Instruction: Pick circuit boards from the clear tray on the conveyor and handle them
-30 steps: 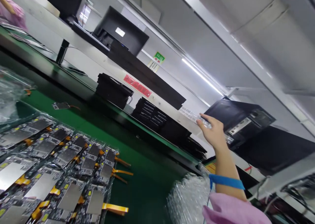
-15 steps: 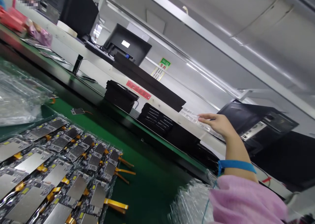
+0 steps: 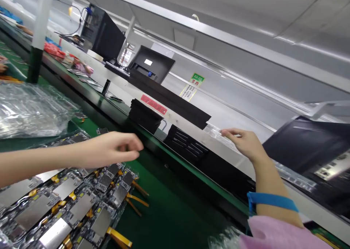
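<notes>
- Pink sleeve (image 3: 276, 236) and a blue wrist strap (image 3: 270, 199) sit nearest the camera on the right arm.
- Silver boards (image 3: 62, 205) with orange flex tails lie in rows in a clear tray on the green bench (image 3: 169, 212), lower left.
- The left hand (image 3: 109, 150) hovers above the far edge of those boards, fingers loosely curled and holding nothing; its grip is released.
- Crumpled clear film (image 3: 30, 110) lies on the bench beyond the left arm.
- The right hand (image 3: 246, 143) reaches up to the white rail (image 3: 191, 130) behind the bench, thumb and forefinger pinched on the end of a clear strip (image 3: 216, 130) that lies along the rail.
- Risk, as a judgement: the strip looks thin and flexible and is held only by its tip, so a quick pull could bend it or let it slip from the fingers and drop behind the bench.
- A second risk: the left forearm passes low over the boards, and a dip could brush the flex tails and shift or crease them.
- Black trays (image 3: 188, 147) are stacked directly under the strip, with another stack (image 3: 144, 116) just to their left, so anything dropped there could land among them.
- A long black bar (image 3: 175, 103) lies along the rail, its end close to the strip.
- A dark box (image 3: 308, 147) stands near the right hand, crowding that side.
- Farther off are a monitor (image 3: 151, 65), a computer case (image 3: 101, 32) and a green and white sign (image 3: 191, 85).
- Another person's hand (image 3: 3, 67) shows at the far left edge.
</notes>
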A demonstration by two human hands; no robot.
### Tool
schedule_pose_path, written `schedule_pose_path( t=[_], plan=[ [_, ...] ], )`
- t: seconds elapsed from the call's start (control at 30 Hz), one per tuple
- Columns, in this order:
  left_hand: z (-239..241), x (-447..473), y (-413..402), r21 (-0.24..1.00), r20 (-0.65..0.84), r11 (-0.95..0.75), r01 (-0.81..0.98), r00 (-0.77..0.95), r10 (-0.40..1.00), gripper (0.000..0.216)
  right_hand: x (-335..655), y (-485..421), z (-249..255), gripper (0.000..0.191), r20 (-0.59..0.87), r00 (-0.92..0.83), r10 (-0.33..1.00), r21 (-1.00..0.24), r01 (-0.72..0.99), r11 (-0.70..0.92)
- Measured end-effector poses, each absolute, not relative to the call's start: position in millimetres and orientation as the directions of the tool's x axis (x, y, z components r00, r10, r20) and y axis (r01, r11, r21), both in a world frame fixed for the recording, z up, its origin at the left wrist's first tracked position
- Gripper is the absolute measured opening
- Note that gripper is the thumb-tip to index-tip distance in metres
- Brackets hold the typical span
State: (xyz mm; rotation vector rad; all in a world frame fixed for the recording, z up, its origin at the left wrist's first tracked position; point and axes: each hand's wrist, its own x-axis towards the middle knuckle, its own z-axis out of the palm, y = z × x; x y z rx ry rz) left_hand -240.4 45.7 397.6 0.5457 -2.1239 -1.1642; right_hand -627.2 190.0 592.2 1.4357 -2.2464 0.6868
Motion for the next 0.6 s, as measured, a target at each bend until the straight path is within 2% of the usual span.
schedule_pose_path(
  t=[0.1, 0.17, 0.3, 0.43, 0.5, 0.57, 0.6],
  plan=[
    [442.5, -330.4, 46.0, 0.807, 0.461, 0.572, 0.145, -0.760, -0.458, 0.024, -634.2, 182.2, 590.6, 0.031, 0.627, -0.302, -0.718, -0.106, -0.946, 0.305],
    [469.6, -396.7, 46.6, 0.801, 0.512, 0.550, 0.238, -0.749, -0.421, 0.024, -635.5, 178.5, 587.5, 0.031, 0.705, -0.223, -0.673, -0.006, -0.951, 0.309],
    [501.3, -485.0, 51.5, 0.820, 0.523, 0.501, 0.276, -0.715, -0.463, 0.027, -635.2, 175.0, 574.3, 0.033, 0.816, -0.073, -0.573, 0.138, -0.939, 0.315],
    [508.0, -508.6, 53.8, 0.855, 0.495, 0.439, 0.276, -0.688, -0.531, 0.029, -636.1, 171.9, 563.3, 0.033, 0.845, -0.056, -0.533, 0.133, -0.941, 0.310],
    [506.5, -509.2, 52.4, 0.842, 0.511, 0.484, 0.238, -0.637, -0.577, 0.036, -636.4, 169.4, 562.3, 0.033, 0.847, -0.073, -0.527, 0.105, -0.948, 0.300],
    [503.1, -508.6, 49.9, 0.700, 0.667, 0.689, 0.187, -0.515, -0.538, 0.036, -635.7, 167.0, 564.3, 0.033, 0.841, -0.110, -0.529, 0.057, -0.955, 0.290],
    [500.9, -508.7, 48.6, 0.550, 0.779, 0.822, 0.149, -0.446, -0.441, 0.032, -635.1, 166.1, 566.1, 0.032, 0.833, -0.136, -0.536, 0.031, -0.956, 0.290]
  ],
)
